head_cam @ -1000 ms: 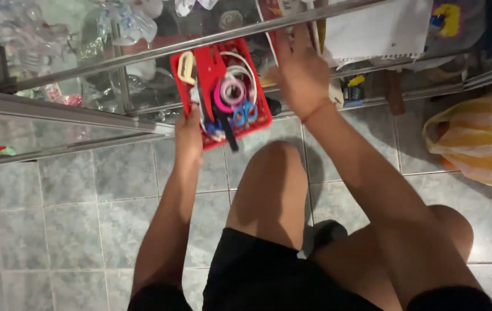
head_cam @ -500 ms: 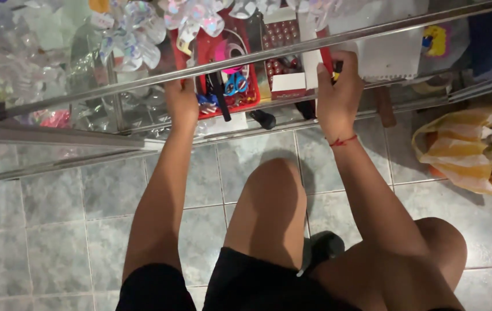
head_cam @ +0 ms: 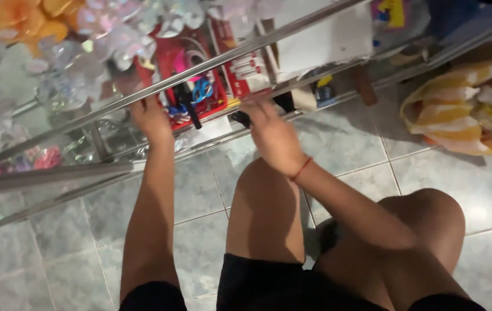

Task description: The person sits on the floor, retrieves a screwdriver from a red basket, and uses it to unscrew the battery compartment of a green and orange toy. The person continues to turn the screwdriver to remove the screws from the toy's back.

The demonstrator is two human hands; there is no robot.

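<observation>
The left hand's [head_cam: 151, 118] fingers were curled up at the near left corner of the red tray [head_cam: 218, 99], partly hidden behind a slanted metal rail [head_cam: 228, 55]. Whether they actually gripped the tray's edge could not be told. The right hand's [head_cam: 274, 135] fingers were loosely spread and blurred, holding nothing, with their tips at the shelf's front edge just right of the tray. A red thread bracelet [head_cam: 300, 169] sat on that wrist.

The tray rested on the shelf behind the rail, holding blue-handled scissors [head_cam: 201, 90] and a pink roll of tape [head_cam: 182, 60]. A white box [head_cam: 321, 40] stood to its right and an orange flower [head_cam: 27, 14] further left.

The person crouched on a grey tile floor [head_cam: 55, 242], with a striped bag [head_cam: 465, 115] well off to the right. Judging by this, the hands were working on the tray in its place on the shelf. Any lift would call for a firm two-handed hold and clearance under the rail.
</observation>
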